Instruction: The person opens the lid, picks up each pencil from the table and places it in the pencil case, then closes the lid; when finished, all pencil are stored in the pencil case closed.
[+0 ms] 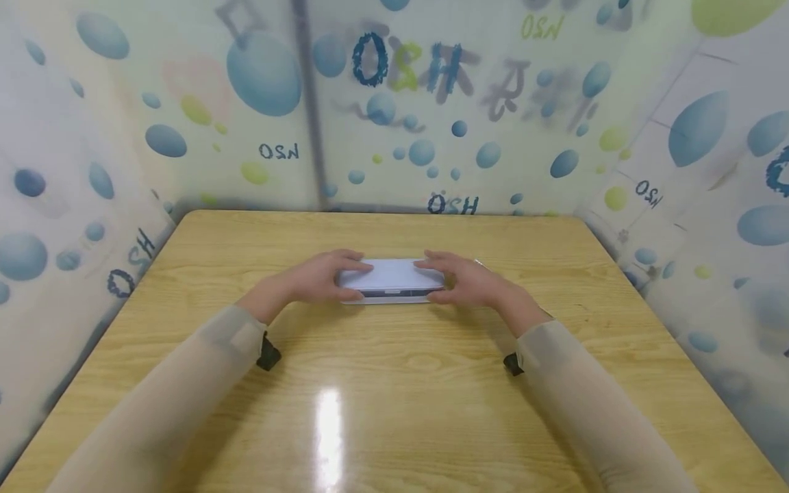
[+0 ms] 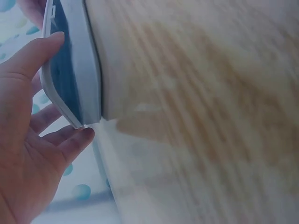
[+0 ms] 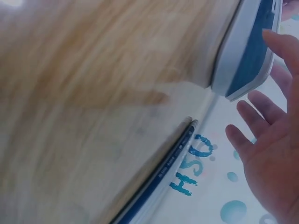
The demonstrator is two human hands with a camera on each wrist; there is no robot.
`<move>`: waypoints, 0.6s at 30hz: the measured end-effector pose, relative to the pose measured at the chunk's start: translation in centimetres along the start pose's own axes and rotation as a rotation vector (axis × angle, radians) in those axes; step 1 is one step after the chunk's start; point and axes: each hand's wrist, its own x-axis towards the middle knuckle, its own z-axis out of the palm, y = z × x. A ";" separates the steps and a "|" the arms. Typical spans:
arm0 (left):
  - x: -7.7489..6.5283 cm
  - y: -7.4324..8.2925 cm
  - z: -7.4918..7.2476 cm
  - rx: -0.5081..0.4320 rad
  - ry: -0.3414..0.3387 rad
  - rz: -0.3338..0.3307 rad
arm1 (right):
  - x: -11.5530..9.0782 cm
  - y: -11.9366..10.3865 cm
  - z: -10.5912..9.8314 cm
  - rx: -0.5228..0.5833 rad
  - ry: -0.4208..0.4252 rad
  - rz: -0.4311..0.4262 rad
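A long white case [image 1: 392,275] lies on the table with its lid slightly raised, and a dark blue band shows along the gap at its front. My left hand [image 1: 317,277] grips its left end, thumb at the front and forefinger over the lid. At the right end my right hand [image 1: 471,279] holds it the same way. In the left wrist view the thumb lies over the blue band of the case [image 2: 88,70], with other fingers behind it. The right wrist view has the remaining fingers [image 3: 252,119] spread beyond the case's end. The inside is hidden.
A dark blue pencil [image 3: 163,165] lies on the wooden table [image 1: 394,370] to the right of the case, mostly behind the right hand in the head view. Patterned walls [image 1: 401,157] stand around the table's back and sides.
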 end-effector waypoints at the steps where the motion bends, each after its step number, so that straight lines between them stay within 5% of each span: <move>1: -0.1 0.0 -0.1 -0.006 0.008 0.003 | -0.2 0.0 -0.1 0.016 0.012 -0.012; 18: -1.2 -0.1 -0.6 -0.068 0.146 0.111 | -3.6 -0.7 -0.9 0.143 0.257 -0.121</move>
